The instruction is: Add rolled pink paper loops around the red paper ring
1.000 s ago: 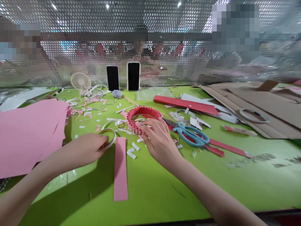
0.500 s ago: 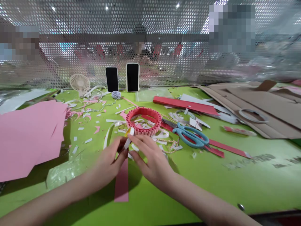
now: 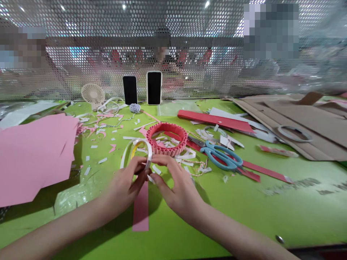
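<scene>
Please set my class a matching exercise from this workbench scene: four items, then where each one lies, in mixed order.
Items:
A. Blue-handled scissors
B. Two smartphones
C. Red fluted paper ring
D. Pink paper strip

Places:
1. Upright in front of the perforated metal screen
2. Flat at the front of the green work surface
3. Beside the curled white paper strip
4. Across a red paper strip

Right pairs: A-4, B-1, C-3, D-2.

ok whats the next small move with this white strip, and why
Probably press the white paper strip firmly where its ends meet: the left hand and right hand both pinch at that spot, and the strip curves into a loop there.
</scene>
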{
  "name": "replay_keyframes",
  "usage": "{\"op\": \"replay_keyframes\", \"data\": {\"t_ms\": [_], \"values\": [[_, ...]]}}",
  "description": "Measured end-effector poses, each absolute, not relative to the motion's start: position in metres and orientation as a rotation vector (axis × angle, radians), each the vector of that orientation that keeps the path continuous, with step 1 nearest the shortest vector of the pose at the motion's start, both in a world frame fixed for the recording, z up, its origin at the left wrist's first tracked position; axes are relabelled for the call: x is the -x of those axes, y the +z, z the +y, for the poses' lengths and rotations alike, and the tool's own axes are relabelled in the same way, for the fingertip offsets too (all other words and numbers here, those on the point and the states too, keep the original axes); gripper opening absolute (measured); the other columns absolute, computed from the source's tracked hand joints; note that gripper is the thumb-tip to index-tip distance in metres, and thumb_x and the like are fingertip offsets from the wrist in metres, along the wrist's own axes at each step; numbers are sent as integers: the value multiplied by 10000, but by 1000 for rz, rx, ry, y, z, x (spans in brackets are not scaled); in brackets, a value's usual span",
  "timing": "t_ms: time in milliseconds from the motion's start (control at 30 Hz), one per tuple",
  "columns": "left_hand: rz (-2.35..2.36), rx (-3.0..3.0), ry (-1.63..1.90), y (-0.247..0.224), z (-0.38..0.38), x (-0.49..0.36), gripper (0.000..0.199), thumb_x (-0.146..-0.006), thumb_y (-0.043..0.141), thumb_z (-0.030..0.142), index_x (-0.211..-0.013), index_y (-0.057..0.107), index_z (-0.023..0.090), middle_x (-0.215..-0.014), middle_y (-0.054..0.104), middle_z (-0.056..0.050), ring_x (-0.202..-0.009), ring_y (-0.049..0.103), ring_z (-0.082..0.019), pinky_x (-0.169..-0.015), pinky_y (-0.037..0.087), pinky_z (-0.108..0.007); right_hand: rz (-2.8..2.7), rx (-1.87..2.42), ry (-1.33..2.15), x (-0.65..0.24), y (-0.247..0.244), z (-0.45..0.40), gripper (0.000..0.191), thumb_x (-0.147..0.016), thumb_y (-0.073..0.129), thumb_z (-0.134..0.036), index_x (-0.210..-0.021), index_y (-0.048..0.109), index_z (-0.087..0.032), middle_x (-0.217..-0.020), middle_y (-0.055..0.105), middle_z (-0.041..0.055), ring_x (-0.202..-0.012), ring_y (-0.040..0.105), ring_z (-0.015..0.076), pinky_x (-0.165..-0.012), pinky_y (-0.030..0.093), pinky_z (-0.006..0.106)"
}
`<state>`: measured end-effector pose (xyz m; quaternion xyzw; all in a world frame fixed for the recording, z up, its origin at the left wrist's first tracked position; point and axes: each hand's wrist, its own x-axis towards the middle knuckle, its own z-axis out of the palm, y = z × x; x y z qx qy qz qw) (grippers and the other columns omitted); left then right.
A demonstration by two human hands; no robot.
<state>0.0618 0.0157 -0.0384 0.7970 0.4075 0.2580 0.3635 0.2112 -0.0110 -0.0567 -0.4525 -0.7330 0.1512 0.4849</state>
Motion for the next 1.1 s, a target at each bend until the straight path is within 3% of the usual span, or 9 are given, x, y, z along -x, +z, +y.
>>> {"op": "replay_keyframes", "data": {"t_ms": [133,333,733,900,1033,1100], "values": [[1145,-2182,624,-34,18,-62,116,-839,389,258,-908,466,206,-800,634,-31,-703,603,-171,-615,465,-294,-1707,1090,333,-211,-56,-10,117,-762,516,-123,-838,469,-198,-908,541,71,-906,525,192,-767,460,385],[1212,-2271,551,-32,17,-65,163,-829,370,251,-875,517,198,-831,646,-48,-764,597,-199,-660,445,-309,-1690,1026,399,-210,-57,-9,166,-751,515,-60,-719,425,-196,-796,571,27,-793,550,143,-693,464,288],[1034,-2200,595,-18,19,-61,189,-843,332,219,-832,519,192,-780,604,-10,-715,559,-148,-645,412,-258,-1924,829,22,-210,-53,-13,136,-802,424,-38,-751,452,-160,-773,552,70,-756,500,150,-670,475,291],[1053,-2131,642,-16,17,-63,240,-866,306,267,-692,456,196,-704,573,-10,-641,556,-146,-588,404,-260,-1964,777,-69,-212,-53,-12,125,-792,439,-19,-765,466,-139,-763,547,81,-733,493,158,-643,475,293],[1042,-2006,660,-13,16,-64,128,-873,314,275,-908,409,198,-588,512,43,-571,516,-136,-564,385,-254,-1986,751,-114,-213,-54,-10,125,-780,449,-4,-777,469,-127,-769,552,91,-733,493,165,-641,473,302],[1043,-1963,663,-12,16,-64,175,-874,320,280,-1026,343,196,-578,482,63,-554,485,-130,-552,366,-247,-1990,741,-131,-214,-54,-9,123,-782,444,-3,-782,467,-124,-774,552,96,-739,494,166,-655,474,306]]}}
